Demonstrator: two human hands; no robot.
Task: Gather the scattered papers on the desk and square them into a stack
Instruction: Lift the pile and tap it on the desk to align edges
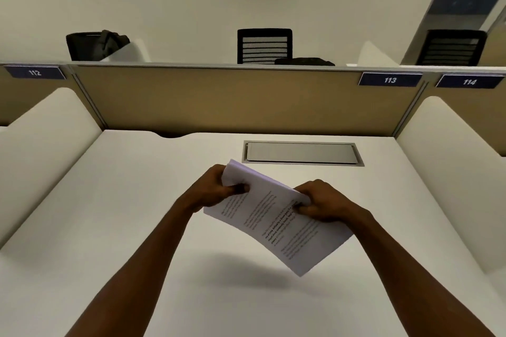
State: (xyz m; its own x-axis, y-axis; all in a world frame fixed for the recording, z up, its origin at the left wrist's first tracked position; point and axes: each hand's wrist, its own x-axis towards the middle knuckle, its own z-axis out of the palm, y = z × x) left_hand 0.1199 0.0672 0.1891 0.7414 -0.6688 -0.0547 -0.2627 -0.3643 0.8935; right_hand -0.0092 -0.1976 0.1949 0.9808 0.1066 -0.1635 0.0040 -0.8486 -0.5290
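A bundle of white printed papers (276,216) is held in the air above the white desk (109,213), tilted with its near right corner lowest. My left hand (213,191) grips its far left edge, thumb on top. Its right edge is pinched by my right hand (321,204). The sheets bow slightly and their edges look roughly aligned. A shadow falls on the desk below them. No loose sheets show elsewhere on the desk.
A grey cable-tray lid (301,153) is set into the desk behind the papers. A tan partition (232,101) closes the back, with white side dividers (41,145) left and right (451,161). Black chairs (264,45) stand beyond it.
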